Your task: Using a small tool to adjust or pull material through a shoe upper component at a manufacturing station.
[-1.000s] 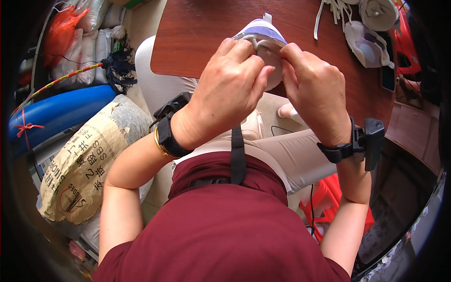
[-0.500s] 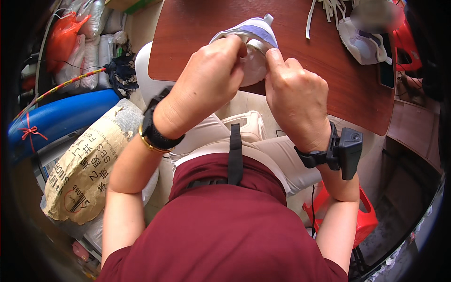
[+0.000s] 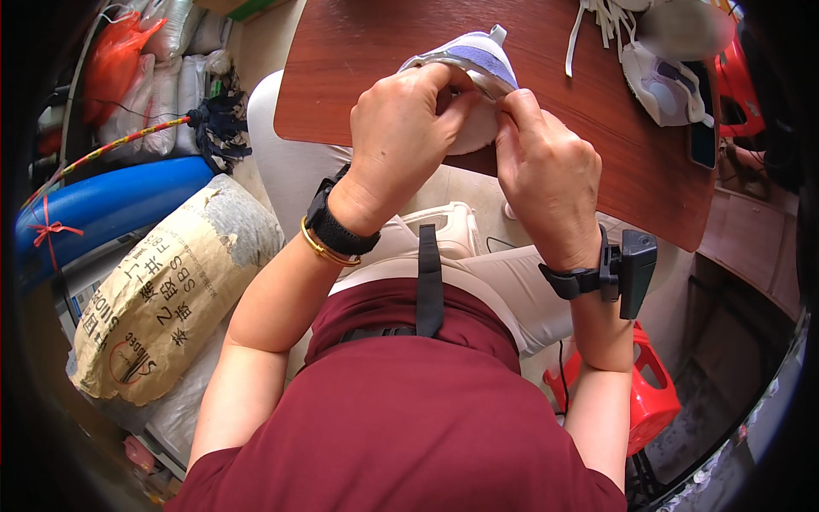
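A: Start at the far left. What do I have on my feed?
B: I see a red plastic bag (image 3: 115, 64) among pale sacks (image 3: 162, 98), and nearer, a tan paper sack (image 3: 171, 294), all off the left edge of the wooden surface (image 3: 350, 60).
A: And the left hand (image 3: 399, 132)?
B: I read its fingers as gripping the left side of the white-and-lavender fabric piece (image 3: 479, 61); the hand itself hides some of the tips.
A: Where is that piece?
B: Held at the near edge of the surface, toward the left corner, its tab upward. I can't tell whether it touches the wood.
A: The right hand (image 3: 550, 166)?
B: Thumb and forefinger pinch the piece's right side.
A: Further right?
B: White strips (image 3: 604, 21) at the far edge, then a similar white piece (image 3: 661, 85) near the right edge, just beside a phone (image 3: 703, 141).
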